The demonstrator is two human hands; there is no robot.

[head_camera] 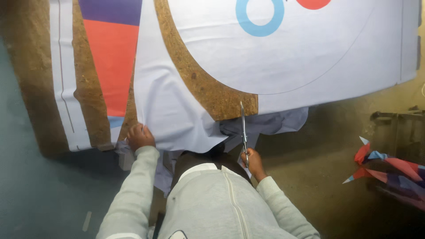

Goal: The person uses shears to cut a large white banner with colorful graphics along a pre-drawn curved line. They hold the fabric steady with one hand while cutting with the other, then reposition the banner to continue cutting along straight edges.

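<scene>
Lying across a cork-brown worktop (208, 88), a large sheet of white fabric (310, 62) is being cut along a thin curved line drawn on it. A pair of scissors (243, 126) stands with its blades pointing away from the person, the tips at the fabric's near edge where white cloth meets bare cork. The right hand (251, 160) has its grip closed around the scissor handles, just below the worktop's edge. The left hand (140, 136) has its grip clamped on the hanging edge of a cut white panel (170, 110), which drapes over the worktop's front. Loose greyish offcuts (270, 124) sag beneath the scissors. Printed on the white fabric, far from the hands, are a light blue ring (260, 15) and part of a red disc (313, 3). To the left lies a strip printed in orange-red and purple (113, 53). At the far right, well apart, a heap of coloured scraps (389, 170) rests near the floor.
</scene>
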